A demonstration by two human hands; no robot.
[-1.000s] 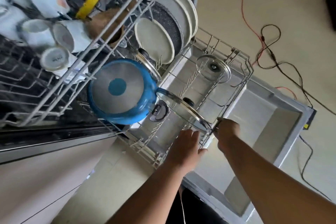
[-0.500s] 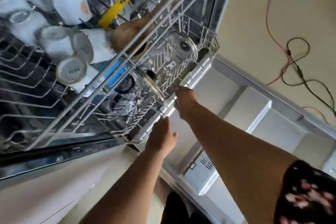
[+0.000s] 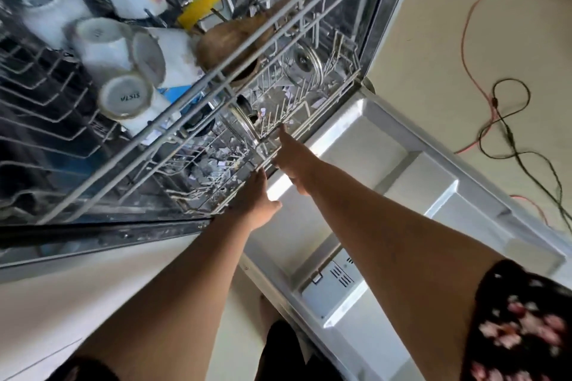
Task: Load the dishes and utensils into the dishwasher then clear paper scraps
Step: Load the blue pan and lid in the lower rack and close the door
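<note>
White mugs [image 3: 102, 43], a yellow handle [image 3: 204, 6], an orange cable [image 3: 462, 40], and a black sleeve [image 3: 520, 328] patterned with pink flowers.

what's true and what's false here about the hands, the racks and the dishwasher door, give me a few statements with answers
1. The left hand and right hand are both at the front edge of the grey wire lower rack. True.
2. The silver metal dishwasher door is closed. False: it lies folded down, open.
3. The white ceramic mugs in the grey wire upper rack sit mouth up. False: they are turned over, bases showing.
4. A round glass lid stands on edge in the lower rack. True.
5. The right hand grips the yellow-handled utensil. False: it lies in the upper rack; the hand holds nothing.
</note>
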